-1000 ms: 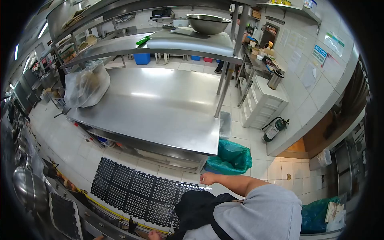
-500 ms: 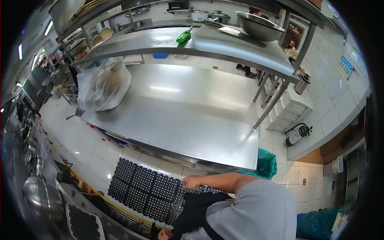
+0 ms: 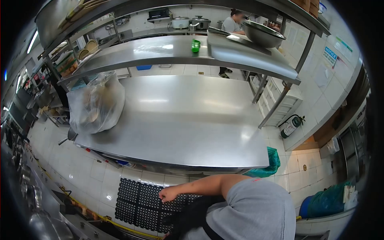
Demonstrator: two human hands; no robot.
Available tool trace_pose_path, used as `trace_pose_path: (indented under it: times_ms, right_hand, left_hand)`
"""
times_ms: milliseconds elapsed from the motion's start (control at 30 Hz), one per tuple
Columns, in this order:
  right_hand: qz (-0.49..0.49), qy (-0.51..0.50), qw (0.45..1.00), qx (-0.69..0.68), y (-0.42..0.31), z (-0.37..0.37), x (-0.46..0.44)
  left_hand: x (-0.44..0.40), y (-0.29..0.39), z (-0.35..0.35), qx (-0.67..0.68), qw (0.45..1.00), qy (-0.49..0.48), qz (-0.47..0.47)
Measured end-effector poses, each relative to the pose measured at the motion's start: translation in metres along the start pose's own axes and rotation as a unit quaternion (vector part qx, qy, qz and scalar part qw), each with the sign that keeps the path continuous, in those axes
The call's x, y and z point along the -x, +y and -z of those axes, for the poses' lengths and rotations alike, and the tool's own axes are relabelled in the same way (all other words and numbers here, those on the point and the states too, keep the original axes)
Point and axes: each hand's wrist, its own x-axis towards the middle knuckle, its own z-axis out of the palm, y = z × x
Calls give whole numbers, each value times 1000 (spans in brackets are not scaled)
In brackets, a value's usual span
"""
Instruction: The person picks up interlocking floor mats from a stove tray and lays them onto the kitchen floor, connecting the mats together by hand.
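My right hand [image 3: 168,194] is held out in front of my body at the low centre, its fingers curled into a loose fist. Nothing shows in it. Below it on the floor is a black perforated rubber mat [image 3: 138,204]. Beyond the hand stands a steel worktable [image 3: 176,132], apart from it. On the table's left end sits a clear plastic bag [image 3: 98,104] with brownish contents that I cannot make out. My left hand is outside the view.
Over the table runs a steel shelf [image 3: 160,50] with a green-wrapped item [image 3: 195,46] and a large metal bowl [image 3: 263,34]. A co-worker [image 3: 234,24] stands behind it. A fire extinguisher [image 3: 292,127] is at the right, and a green plastic bag [image 3: 273,162] hangs by the table's corner.
The view has tilted up and turned. My right hand has shifted left in view, still curled. My left hand, earlier at the bottom edge, has dropped from sight. The co-worker shows more fully.
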Motion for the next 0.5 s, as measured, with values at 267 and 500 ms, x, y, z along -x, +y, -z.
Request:
trace_pose_path:
  times_ms: [267,500]
  right_hand:
    - [-61,-64,988,-126,-31,-16,-109]
    - [-116,-186,973,-70,-128,-59,-234]
  left_hand:
    - [-37,61,107,-114,968,63,-216]
    - [-15,88,172,77,976,153,-136]
